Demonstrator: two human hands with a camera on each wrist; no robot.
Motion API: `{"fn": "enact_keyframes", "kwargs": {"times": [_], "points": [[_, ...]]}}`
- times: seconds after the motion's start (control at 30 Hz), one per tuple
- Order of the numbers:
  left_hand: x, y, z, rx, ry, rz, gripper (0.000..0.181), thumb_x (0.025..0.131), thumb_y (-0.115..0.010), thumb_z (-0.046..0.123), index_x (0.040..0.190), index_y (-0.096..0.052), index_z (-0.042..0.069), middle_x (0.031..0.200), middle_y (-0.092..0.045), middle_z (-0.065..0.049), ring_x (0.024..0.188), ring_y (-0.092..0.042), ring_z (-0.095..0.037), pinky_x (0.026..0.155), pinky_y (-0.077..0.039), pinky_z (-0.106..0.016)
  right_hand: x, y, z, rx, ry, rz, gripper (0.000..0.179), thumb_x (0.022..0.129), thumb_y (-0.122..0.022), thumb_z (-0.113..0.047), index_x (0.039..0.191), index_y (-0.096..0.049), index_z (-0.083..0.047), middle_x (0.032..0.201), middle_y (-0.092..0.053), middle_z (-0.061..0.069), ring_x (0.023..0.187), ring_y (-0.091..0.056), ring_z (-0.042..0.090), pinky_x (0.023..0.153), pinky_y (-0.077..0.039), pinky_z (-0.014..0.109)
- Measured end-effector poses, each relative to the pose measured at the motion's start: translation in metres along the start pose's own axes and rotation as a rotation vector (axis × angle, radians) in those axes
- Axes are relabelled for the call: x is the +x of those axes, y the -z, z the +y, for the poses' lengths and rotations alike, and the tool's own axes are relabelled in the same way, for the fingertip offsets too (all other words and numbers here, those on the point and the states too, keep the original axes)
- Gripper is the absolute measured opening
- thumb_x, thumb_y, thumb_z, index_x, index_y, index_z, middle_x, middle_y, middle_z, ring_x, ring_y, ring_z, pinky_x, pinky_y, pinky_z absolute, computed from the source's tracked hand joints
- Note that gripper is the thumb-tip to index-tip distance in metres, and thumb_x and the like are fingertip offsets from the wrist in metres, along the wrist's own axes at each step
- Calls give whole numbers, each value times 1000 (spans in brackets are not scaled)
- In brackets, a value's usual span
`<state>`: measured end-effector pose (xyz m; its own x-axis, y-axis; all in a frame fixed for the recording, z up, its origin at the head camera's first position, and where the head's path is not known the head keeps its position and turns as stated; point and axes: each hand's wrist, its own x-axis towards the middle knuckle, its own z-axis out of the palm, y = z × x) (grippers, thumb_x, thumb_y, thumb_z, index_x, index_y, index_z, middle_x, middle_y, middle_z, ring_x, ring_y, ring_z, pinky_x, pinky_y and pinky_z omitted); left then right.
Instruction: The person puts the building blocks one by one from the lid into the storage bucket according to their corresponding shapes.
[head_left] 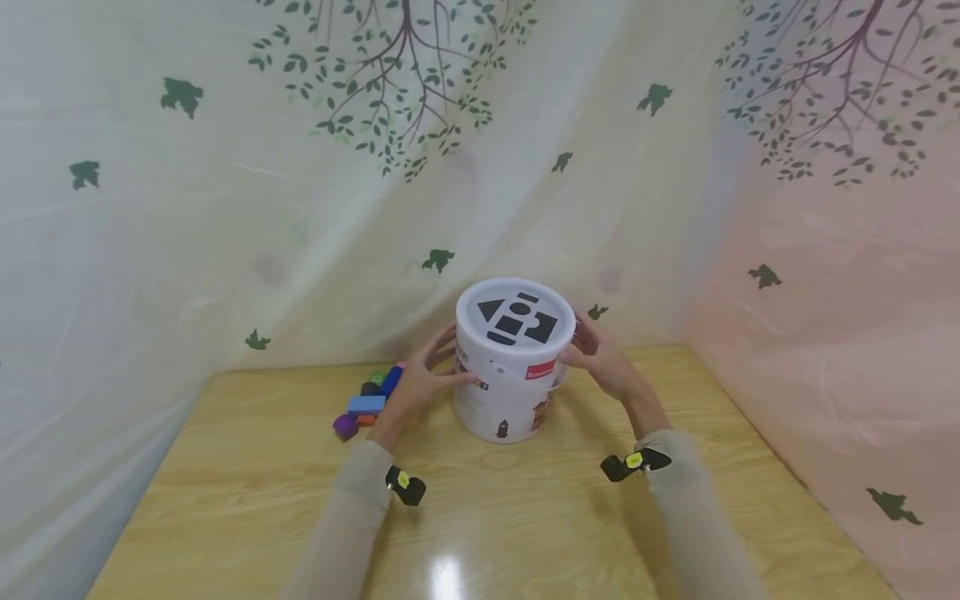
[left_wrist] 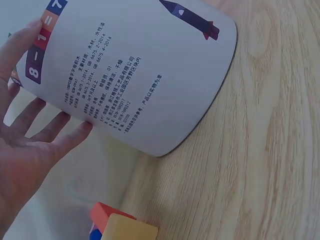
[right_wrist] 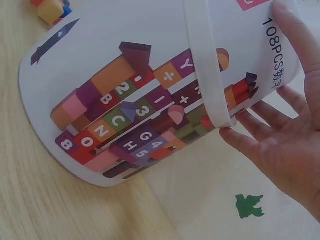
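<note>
A white lidded bucket (head_left: 504,400) stands upright near the back of the wooden table, printed with pictures of lettered and numbered blocks. Its lid (head_left: 468,312) has several dark shapes on top: a triangle, circle, square and bars. My left hand (head_left: 423,379) holds the bucket's left side, thumb toward the front and fingers spread round behind. From the right, my right hand (head_left: 600,354) holds it just below the lid, with the thumb on the near wall. The white handle (right_wrist: 205,60) hangs down against the front, close to the right fingertips. The far fingertips are partly hidden.
Left of the bucket lies a small pile of coloured blocks, including a light blue block (head_left: 366,405) and a purple one (head_left: 346,427), partly behind the left forearm. A cloth curtain (head_left: 337,250) with leaf prints hangs right behind the table (head_left: 510,517) and along its right side.
</note>
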<state>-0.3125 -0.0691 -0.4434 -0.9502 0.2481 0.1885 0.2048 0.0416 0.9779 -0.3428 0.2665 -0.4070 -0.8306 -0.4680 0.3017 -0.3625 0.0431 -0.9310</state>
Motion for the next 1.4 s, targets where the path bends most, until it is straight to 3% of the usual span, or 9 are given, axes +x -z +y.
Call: {"fn": "enact_keyframes", "kwargs": {"times": [0.33,0.63,0.87,1.0,1.2,1.4], "points": [[-3,2,-2,10,-41,-13,85,83,-85,31,151,-38,49,162,-37,7,148,-41,-30,111,-44,-54,3,-1,-13,-80,9,-25,90,91,-71,-6,163,-18,-18,169,-27,5,157,-21,33,121,-22,63],[-6,10,2,126,-66,15,83,83,-85,38,152,-40,45,158,-45,4,145,-45,-31,115,-39,-59,11,0,-45,-286,-71,-31,98,91,-74,-23,164,-11,-12,172,-14,8,156,-21,39,120,-26,61],[-14,25,1,304,-57,12,84,83,-86,30,155,-42,22,153,-52,-6,141,-48,-32,117,-35,-59,15,-2,-58,-442,-156,-30,93,93,-71,-32,164,-15,-11,171,-16,11,155,-22,41,120,-27,61],[-22,38,-4,392,-52,-14,80,83,-85,22,153,-45,16,151,-54,-12,142,-47,-35,117,-35,-59,16,-2,-61,-524,-198,-26,96,91,-74,-39,164,-17,-16,171,-17,10,156,-21,40,121,-23,63],[-29,55,-15,626,-154,-47,73,82,-85,23,145,-54,6,141,-61,-20,133,-55,-40,110,-44,-57,17,0,-64,-588,-244,-18,99,87,-77,-48,164,-20,-21,170,-21,7,157,-21,36,121,-21,64],[-36,65,-25,854,-257,-17,64,77,-87,25,133,-65,4,141,-61,-21,132,-56,-43,109,-44,-58,17,-1,-64,-587,-244,-24,99,88,-76,-48,164,-19,-20,171,-20,8,157,-20,37,121,-21,65]]}}
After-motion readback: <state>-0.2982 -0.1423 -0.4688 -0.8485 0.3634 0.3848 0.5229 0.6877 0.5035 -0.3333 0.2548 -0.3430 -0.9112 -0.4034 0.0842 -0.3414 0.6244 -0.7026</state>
